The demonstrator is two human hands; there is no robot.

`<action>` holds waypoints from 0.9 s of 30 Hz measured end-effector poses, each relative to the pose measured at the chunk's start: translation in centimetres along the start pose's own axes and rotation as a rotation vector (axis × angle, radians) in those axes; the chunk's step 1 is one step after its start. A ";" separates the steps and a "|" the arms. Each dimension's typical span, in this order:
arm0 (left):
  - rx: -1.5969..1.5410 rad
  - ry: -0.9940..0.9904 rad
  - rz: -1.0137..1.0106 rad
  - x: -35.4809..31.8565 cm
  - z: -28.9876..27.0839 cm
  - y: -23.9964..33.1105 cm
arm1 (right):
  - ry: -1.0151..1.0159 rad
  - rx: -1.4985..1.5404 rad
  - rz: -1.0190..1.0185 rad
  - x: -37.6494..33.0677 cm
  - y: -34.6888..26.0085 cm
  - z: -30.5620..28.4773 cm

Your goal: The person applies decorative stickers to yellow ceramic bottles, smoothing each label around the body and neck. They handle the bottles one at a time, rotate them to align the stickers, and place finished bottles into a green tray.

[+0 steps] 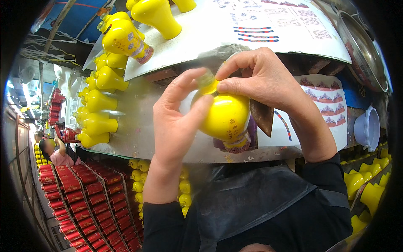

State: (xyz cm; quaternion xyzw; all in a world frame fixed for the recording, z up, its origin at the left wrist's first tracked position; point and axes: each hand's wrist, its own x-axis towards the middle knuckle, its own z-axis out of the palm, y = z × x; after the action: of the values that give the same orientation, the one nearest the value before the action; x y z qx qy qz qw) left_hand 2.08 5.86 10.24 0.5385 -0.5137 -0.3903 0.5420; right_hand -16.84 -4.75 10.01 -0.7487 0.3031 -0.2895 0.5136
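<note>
left hand (178,111) and right hand (262,77) hold the yellow bottle (226,115) around its neck (209,89); if they slip on its shiny side, it might fall.

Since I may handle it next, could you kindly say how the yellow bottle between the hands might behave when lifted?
The yellow bottle is probably slippery, since its surface shines. It seems stiff: its round shoulder shows no dent beside the left hand. Stood upright, it might tip, as its body narrows below that broad shoulder.
</note>
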 end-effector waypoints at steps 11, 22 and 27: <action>-0.068 -0.007 -0.012 0.1 0.2 -0.1 | -0.032 -0.014 0.000 -0.1 0.1 -0.7; -0.071 0.012 0.005 -0.2 0.4 -0.2 | -0.047 0.041 0.037 0.0 0.1 -0.4; -0.054 0.035 -0.002 -0.3 0.5 -0.1 | -0.048 -0.035 -0.025 -0.1 0.0 -0.7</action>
State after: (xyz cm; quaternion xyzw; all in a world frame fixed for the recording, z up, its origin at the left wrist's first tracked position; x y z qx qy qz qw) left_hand 1.56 6.01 10.07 0.5310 -0.4927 -0.3952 0.5649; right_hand -17.38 -5.09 10.23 -0.7681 0.2864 -0.2725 0.5038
